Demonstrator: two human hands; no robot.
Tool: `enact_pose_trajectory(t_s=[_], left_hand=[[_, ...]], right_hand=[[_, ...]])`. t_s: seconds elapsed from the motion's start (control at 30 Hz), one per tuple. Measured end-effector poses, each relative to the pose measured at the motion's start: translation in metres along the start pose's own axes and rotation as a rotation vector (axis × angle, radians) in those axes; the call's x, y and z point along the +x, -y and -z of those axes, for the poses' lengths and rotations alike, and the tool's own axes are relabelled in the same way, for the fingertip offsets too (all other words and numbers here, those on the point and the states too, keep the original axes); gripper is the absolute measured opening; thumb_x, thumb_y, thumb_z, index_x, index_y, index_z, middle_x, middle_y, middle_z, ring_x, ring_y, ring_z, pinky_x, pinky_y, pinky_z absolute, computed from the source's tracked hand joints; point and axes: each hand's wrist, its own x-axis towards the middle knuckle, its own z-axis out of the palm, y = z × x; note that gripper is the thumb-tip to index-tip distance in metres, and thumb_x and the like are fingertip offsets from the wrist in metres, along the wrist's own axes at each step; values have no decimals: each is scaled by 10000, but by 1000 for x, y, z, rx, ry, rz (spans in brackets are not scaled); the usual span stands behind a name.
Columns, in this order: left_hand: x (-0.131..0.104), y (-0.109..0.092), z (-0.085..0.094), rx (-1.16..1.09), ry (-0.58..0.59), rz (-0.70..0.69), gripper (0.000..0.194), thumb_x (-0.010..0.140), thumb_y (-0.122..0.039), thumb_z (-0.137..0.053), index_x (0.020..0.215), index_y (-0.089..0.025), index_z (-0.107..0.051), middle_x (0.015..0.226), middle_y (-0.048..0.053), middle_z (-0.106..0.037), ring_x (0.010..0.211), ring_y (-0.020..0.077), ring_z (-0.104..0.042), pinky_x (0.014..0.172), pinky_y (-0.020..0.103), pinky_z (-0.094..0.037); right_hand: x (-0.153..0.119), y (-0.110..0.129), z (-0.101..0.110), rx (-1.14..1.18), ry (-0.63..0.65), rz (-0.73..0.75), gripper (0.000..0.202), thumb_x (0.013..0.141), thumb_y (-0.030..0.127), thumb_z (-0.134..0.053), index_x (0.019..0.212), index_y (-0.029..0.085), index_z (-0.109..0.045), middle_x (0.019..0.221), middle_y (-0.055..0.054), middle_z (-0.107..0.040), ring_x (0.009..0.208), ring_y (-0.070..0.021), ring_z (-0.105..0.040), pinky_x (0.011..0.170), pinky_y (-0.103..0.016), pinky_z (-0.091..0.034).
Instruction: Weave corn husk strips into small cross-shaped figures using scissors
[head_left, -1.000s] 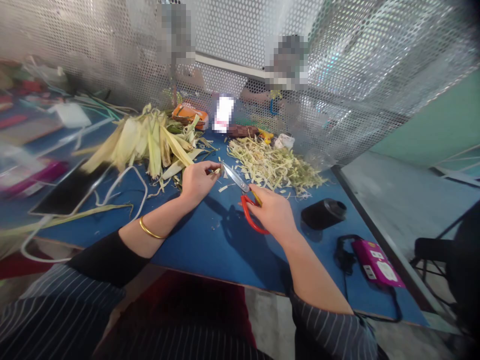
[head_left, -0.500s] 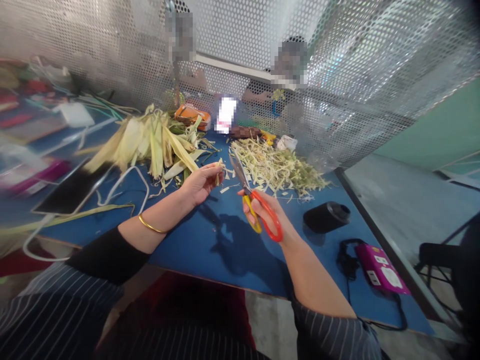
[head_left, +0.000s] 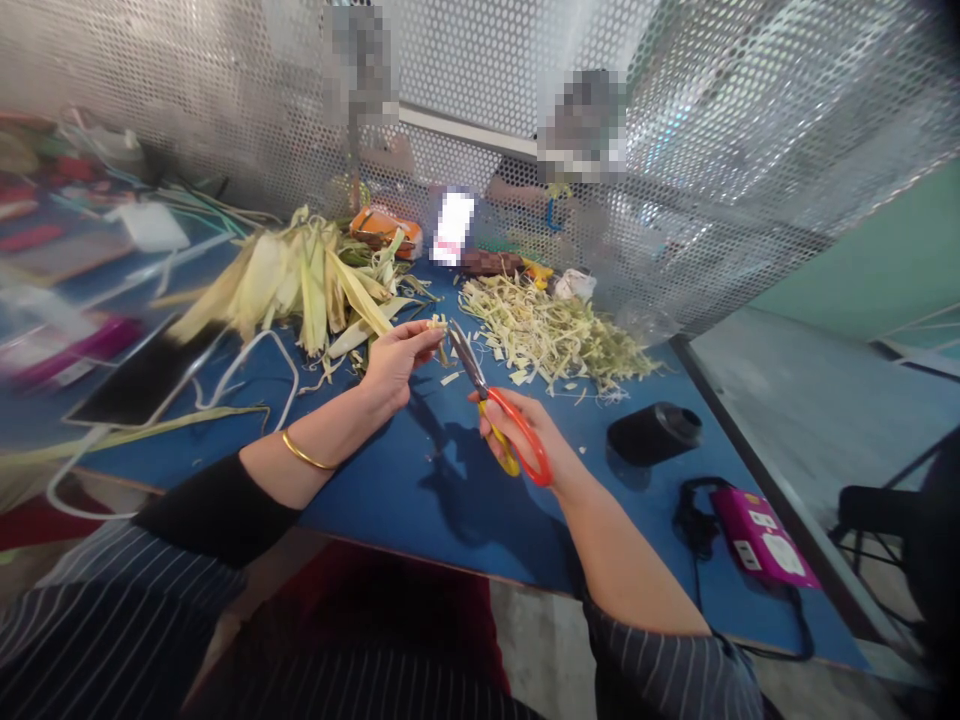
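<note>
Between the fingertips of my left hand [head_left: 397, 362] is a small piece of pale husk [head_left: 436, 324]. My right hand [head_left: 517, 425] is wrapped round scissors [head_left: 517, 430] with one red and one yellow handle. The scissor blades point up and left, their tips close beside the husk piece. Behind the blades lies a pile of cut husk strips [head_left: 555, 335]. Long whole husks [head_left: 289, 280] lie in a heap beyond my left hand, on the blue table [head_left: 367, 500].
A black cylinder [head_left: 649, 434] and a magenta box [head_left: 765, 537] with a black cable stand at right. On the left lies a dark tablet [head_left: 142, 375] with a white cable. An orange packet [head_left: 386, 232] sits before the perforated metal screen [head_left: 480, 60].
My right hand has moved slightly left, bringing the scissor tips nearer the husk piece. The blades look more closed. My left fingers have straightened and pinch the piece a little differently.
</note>
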Motion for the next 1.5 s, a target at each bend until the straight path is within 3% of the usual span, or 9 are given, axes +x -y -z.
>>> enact_pose_trajectory(t_s=[0.2,0.3,0.77,1.03,1.17,1.33,1.5], left_hand=[[-2,1,-3,134,-7,-259,207,590,-228,-786,746,-142,-680,703,2,-650,612,77,-564,628,213,-460],[-1,3,-3,176,-14,-307,193,600,-217,-775,750,-145,-677,700,1,-647,616,81,-565,621,215,-463],[-3,7,-3,201,15,-236,223,600,-251,-778,757,-138,-666,716,19,-664,642,106,-592,646,243,-494],[-4,3,-2,157,32,-192,238,586,-277,-800,743,-148,-675,713,19,-669,633,100,-595,652,236,-482],[-1,0,-1,129,15,-101,264,577,-291,-808,762,-157,-676,724,16,-674,647,103,-614,601,210,-464],[1,-3,1,36,19,66,259,584,-264,-804,774,-151,-670,731,25,-672,662,124,-643,535,205,-454],[3,-6,2,17,1,20,222,609,-267,-787,734,-158,-639,704,14,-655,622,109,-626,510,201,-429]], right_hand=[[0,1,-1,-84,-25,-12,520,714,560,-641,1028,149,-587,628,43,-527,385,-53,-449,358,-202,-353],[2,-1,1,-112,-31,-3,511,713,557,-643,1026,157,-588,634,42,-528,387,-53,-448,360,-200,-357],[5,-12,2,-180,-103,20,462,721,544,-653,977,160,-637,516,68,-426,367,-48,-386,367,-196,-299],[1,-6,-6,-166,-132,-8,456,707,555,-659,924,156,-627,529,59,-426,360,-48,-363,354,-209,-282],[4,-4,-1,-57,-208,84,456,707,548,-662,945,164,-595,558,60,-452,372,-43,-375,366,-205,-282],[1,3,15,51,-92,149,492,740,578,-608,1054,205,-547,731,21,-522,465,-53,-435,432,-218,-344],[-6,9,22,-205,-18,83,485,728,530,-646,1045,168,-582,661,23,-520,431,-60,-418,415,-226,-332]])
